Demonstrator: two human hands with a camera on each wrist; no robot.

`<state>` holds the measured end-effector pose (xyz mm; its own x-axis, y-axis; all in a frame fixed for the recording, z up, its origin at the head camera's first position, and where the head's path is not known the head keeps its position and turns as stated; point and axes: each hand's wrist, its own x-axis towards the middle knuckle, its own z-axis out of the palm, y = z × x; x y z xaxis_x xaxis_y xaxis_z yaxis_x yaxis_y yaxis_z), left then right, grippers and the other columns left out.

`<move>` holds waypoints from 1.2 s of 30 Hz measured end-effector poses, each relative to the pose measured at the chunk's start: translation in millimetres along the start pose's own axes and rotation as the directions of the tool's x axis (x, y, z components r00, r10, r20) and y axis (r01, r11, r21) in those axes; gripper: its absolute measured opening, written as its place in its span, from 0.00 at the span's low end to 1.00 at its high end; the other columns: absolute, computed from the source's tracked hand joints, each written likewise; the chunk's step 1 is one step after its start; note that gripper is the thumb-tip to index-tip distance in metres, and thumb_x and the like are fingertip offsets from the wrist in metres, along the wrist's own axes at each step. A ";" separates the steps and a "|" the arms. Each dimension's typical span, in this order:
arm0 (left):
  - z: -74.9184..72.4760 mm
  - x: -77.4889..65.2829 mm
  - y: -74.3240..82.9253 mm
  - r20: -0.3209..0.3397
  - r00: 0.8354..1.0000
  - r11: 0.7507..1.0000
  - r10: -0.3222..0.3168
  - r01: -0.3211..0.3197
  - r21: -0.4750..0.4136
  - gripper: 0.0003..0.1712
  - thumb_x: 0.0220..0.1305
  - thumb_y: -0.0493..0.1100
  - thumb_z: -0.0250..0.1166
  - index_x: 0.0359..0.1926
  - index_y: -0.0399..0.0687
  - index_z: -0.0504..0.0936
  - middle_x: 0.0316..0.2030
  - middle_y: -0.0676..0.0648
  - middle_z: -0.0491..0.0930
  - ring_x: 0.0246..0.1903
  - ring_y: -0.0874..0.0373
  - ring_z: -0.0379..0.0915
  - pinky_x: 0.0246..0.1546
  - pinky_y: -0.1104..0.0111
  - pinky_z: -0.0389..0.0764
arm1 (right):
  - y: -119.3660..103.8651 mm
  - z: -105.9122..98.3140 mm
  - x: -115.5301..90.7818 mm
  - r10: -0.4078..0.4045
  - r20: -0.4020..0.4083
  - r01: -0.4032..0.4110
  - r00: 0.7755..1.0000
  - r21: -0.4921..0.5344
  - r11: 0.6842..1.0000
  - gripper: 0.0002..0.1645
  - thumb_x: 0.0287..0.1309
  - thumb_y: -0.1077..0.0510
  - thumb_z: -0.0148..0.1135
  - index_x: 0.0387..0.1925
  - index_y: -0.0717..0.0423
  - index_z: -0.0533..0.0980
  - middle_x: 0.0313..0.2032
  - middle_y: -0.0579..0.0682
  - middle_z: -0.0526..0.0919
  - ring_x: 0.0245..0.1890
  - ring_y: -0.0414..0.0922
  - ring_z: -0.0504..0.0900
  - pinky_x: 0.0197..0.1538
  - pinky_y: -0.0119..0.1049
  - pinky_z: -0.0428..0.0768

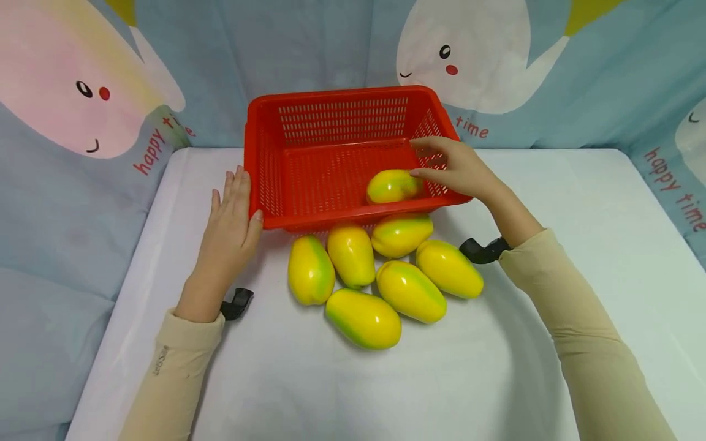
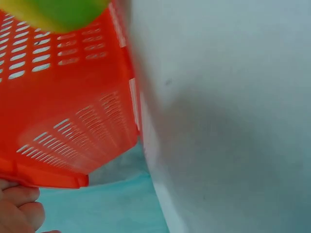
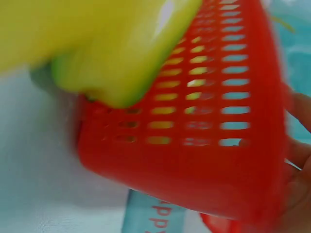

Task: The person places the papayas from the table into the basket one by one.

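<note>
A red slotted plastic basket (image 1: pixel 342 214) stands on the white table, with one yellow-green mango (image 1: pixel 390 187) inside near its front right corner. My left hand (image 1: pixel 228 223) rests along the basket's left side, fingers straight against the rim. Over the right side reaches my right hand (image 1: pixel 460 165), fingers spread and loosely bent, thumb tip right at the mango inside. Several more mangoes lie in front of the basket, among them one nearest me (image 1: pixel 364 320). In the right wrist view, blurred mangoes (image 3: pixel 121 58) overlap the basket wall (image 3: pixel 194 165).
The white table (image 1: pixel 441 380) extends in front of and beside the basket. A blue curtain (image 1: pixel 320 49) printed with cartoon whales hangs behind. Black wrist-camera mounts (image 1: pixel 484 250) sit at both wrists, the right one close to a mango (image 1: pixel 449 268).
</note>
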<state>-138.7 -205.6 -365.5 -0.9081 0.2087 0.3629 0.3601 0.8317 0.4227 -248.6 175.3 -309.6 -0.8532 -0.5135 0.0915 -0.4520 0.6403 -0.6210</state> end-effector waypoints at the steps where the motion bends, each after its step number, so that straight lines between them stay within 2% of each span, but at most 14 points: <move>1: 2.2 0.0 -0.4 -0.016 1.000 1.000 0.002 -0.003 -0.011 0.35 0.69 0.42 0.43 0.72 0.31 0.46 0.72 0.37 0.44 0.72 0.45 0.34 0.68 0.49 0.36 | -1.1 -1.8 -4.8 0.001 -0.012 0.000 1.000 0.035 0.999 0.33 0.57 0.54 0.65 0.62 0.60 0.69 0.56 0.57 0.75 0.56 0.53 0.73 0.55 0.50 0.74; 4: 6.9 0.4 -1.0 -0.055 0.998 0.999 0.002 -0.003 -0.035 0.35 0.68 0.42 0.42 0.72 0.32 0.46 0.72 0.38 0.44 0.72 0.46 0.34 0.68 0.50 0.36 | -5.9 -7.2 -23.6 -0.017 -0.055 0.023 0.998 0.099 0.995 0.30 0.57 0.59 0.64 0.61 0.60 0.70 0.55 0.57 0.76 0.54 0.53 0.75 0.53 0.41 0.77; 8: 9.5 0.6 -2.0 -0.070 0.997 0.999 -0.008 0.005 -0.045 0.35 0.68 0.42 0.42 0.72 0.34 0.46 0.73 0.39 0.44 0.72 0.48 0.34 0.69 0.50 0.36 | -9.2 -9.7 -53.8 -0.097 -0.120 0.113 0.988 0.139 0.984 0.27 0.55 0.67 0.63 0.58 0.64 0.72 0.54 0.57 0.76 0.51 0.48 0.78 0.51 0.30 0.77; 12: 12.0 2.2 -2.5 -0.077 0.997 0.999 0.000 -0.003 -0.045 0.35 0.68 0.42 0.42 0.72 0.34 0.47 0.72 0.39 0.45 0.72 0.48 0.34 0.69 0.51 0.37 | -4.4 -4.5 -84.0 -0.173 -0.178 0.207 0.969 0.197 0.958 0.27 0.50 0.75 0.62 0.55 0.67 0.73 0.52 0.54 0.78 0.50 0.42 0.78 0.55 0.29 0.73; 16: 10.9 3.1 -0.7 -0.058 0.998 0.999 -0.005 0.003 -0.039 0.35 0.68 0.42 0.42 0.72 0.35 0.46 0.72 0.39 0.45 0.72 0.47 0.35 0.69 0.52 0.36 | 6.3 6.5 -108.9 -0.241 -0.261 0.320 0.935 0.327 0.889 0.23 0.50 0.75 0.63 0.51 0.75 0.72 0.50 0.60 0.78 0.51 0.47 0.77 0.56 0.33 0.73; 18: 7.9 3.3 0.7 -0.030 0.999 0.999 -0.023 0.022 -0.035 0.35 0.68 0.42 0.42 0.72 0.35 0.46 0.73 0.40 0.44 0.72 0.47 0.34 0.69 0.52 0.35 | 10.7 10.1 -117.1 -0.257 -0.259 0.338 0.931 0.347 0.875 0.24 0.48 0.78 0.62 0.51 0.77 0.72 0.51 0.62 0.77 0.51 0.48 0.76 0.56 0.34 0.73; 19: 6.1 3.2 1.3 -0.017 0.999 0.999 -0.030 0.030 -0.030 0.35 0.68 0.42 0.42 0.72 0.35 0.46 0.73 0.40 0.43 0.72 0.47 0.33 0.69 0.51 0.35 | 11.5 10.8 -120.1 -0.251 -0.249 0.329 0.935 0.356 0.874 0.24 0.48 0.79 0.62 0.51 0.77 0.72 0.51 0.63 0.77 0.51 0.49 0.76 0.55 0.34 0.74; 23: 1.5 3.1 1.7 0.021 0.998 0.998 -0.060 0.060 -0.010 0.36 0.68 0.43 0.44 0.72 0.35 0.46 0.73 0.40 0.43 0.72 0.47 0.33 0.68 0.51 0.34 | 11.7 6.7 -127.4 -0.161 -0.169 0.204 0.972 0.277 0.939 0.25 0.46 0.80 0.62 0.49 0.70 0.75 0.48 0.53 0.79 0.50 0.42 0.76 0.55 0.30 0.72; 26: 0.9 2.8 1.2 0.026 0.998 0.998 -0.062 0.062 0.000 0.36 0.68 0.43 0.44 0.72 0.35 0.45 0.73 0.40 0.43 0.72 0.46 0.33 0.69 0.51 0.34 | 11.5 2.5 -131.2 -0.065 -0.122 0.094 0.990 0.251 0.963 0.20 0.51 0.74 0.63 0.48 0.64 0.77 0.45 0.49 0.81 0.48 0.39 0.77 0.56 0.26 0.70; 28: 0.5 2.4 1.7 0.027 0.998 0.998 -0.062 0.062 0.002 0.36 0.68 0.43 0.44 0.73 0.35 0.45 0.73 0.40 0.43 0.72 0.47 0.33 0.69 0.52 0.34 | 12.8 0.9 -132.7 -0.011 -0.058 0.024 0.998 0.225 0.974 0.21 0.53 0.70 0.64 0.50 0.59 0.77 0.47 0.49 0.81 0.49 0.39 0.77 0.56 0.25 0.69; 31: 0.7 2.2 2.0 0.024 0.998 0.998 -0.064 0.064 0.004 0.36 0.68 0.44 0.44 0.73 0.36 0.45 0.73 0.40 0.43 0.72 0.48 0.33 0.69 0.52 0.34 | 15.9 1.2 -132.2 0.039 0.067 -0.050 0.997 0.168 0.985 0.23 0.55 0.64 0.65 0.55 0.53 0.75 0.51 0.49 0.79 0.52 0.44 0.76 0.56 0.26 0.68; 34: 1.6 2.6 1.9 0.019 0.998 0.998 -0.060 0.060 0.001 0.36 0.68 0.44 0.43 0.73 0.37 0.45 0.73 0.40 0.43 0.72 0.48 0.33 0.69 0.52 0.34 | 20.1 3.4 -130.0 0.036 0.168 -0.056 0.985 0.118 0.991 0.24 0.56 0.59 0.66 0.56 0.53 0.75 0.53 0.50 0.78 0.53 0.49 0.75 0.56 0.34 0.70; 36: 2.8 2.8 1.6 0.011 0.998 0.999 -0.054 0.054 -0.002 0.36 0.68 0.44 0.43 0.73 0.37 0.45 0.73 0.41 0.43 0.72 0.48 0.33 0.69 0.52 0.35 | 22.7 5.3 -128.8 0.030 0.216 -0.054 0.976 0.105 0.993 0.25 0.56 0.58 0.66 0.56 0.52 0.74 0.54 0.48 0.78 0.53 0.48 0.75 0.56 0.39 0.70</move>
<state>-141.2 -202.2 -366.1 -0.9286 0.1687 0.3305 0.3107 0.8406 0.4438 -147.6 252.9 -339.6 -0.7901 -0.6052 -0.0977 -0.3753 0.6035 -0.7035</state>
